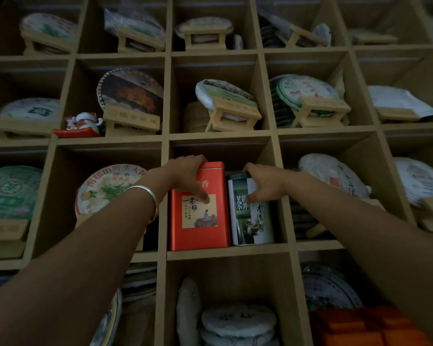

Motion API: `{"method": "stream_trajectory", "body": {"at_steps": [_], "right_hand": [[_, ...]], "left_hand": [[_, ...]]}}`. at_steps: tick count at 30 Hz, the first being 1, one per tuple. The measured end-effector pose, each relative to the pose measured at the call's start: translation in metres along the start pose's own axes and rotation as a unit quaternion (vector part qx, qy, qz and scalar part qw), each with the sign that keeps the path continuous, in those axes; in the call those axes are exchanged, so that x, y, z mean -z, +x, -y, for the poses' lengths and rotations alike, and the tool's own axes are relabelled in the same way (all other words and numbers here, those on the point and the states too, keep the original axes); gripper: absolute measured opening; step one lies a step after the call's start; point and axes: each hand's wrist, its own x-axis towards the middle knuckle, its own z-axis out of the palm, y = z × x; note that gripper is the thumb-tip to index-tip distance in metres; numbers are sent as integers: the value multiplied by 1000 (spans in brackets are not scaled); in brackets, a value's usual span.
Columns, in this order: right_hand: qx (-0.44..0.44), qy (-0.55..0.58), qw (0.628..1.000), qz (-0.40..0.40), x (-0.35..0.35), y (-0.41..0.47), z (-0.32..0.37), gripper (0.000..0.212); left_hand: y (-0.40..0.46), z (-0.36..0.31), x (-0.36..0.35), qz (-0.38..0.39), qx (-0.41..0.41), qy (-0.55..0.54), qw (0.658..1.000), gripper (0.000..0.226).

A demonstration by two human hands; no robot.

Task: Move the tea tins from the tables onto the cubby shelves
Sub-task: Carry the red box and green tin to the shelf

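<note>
A tall red rectangular tea tin (200,221) stands upright in the middle cubby (228,253) of the wooden shelf. Right beside it, touching, stands a round green-and-white tea tin (253,221). My left hand (185,176), with a silver bangle on its wrist, grips the red tin's top left corner, thumb on the front label. My right hand (263,183) holds the round tin near its lid, fingers over the top and thumb on the front. Both tins rest on the cubby floor.
The surrounding cubbies hold wrapped round tea cakes on small wooden stands (231,113). A lucky-cat figurine (84,123) sits in the cubby up and to the left. Stacked tea cakes (238,323) fill the cubby below, with orange boxes (360,328) at lower right.
</note>
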Motion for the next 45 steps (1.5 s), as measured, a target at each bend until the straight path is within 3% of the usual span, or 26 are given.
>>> {"method": "stream_trajectory", "body": {"at_steps": [7,15,26,32,36,41,45], "right_hand": [[17,-41,999,1,-1,3,0,73],[15,39,999,7,2,-1,-8,69],[27,43,999,12,-1,-1,-10,68],[22,-141,990,-19,1,-4,-6,80],[-3,-189,982,-9,-3,-8,-3,95],[-5,-107,994,-19,-7,-12,-1,99],[15,-65,995,-72,4,-20,-4,85]], "left_hand": [[4,2,1,14,10,-23,1000,106],[2,2,1,15,7,-29,999,104],[-1,-2,1,13,10,9,1000,109],[-7,-10,6,22,30,24,999,110],[-10,-15,9,28,41,39,998,109],[-14,-17,7,-10,30,38,999,115],[-22,-21,16,-81,-9,-7,997,88]]}}
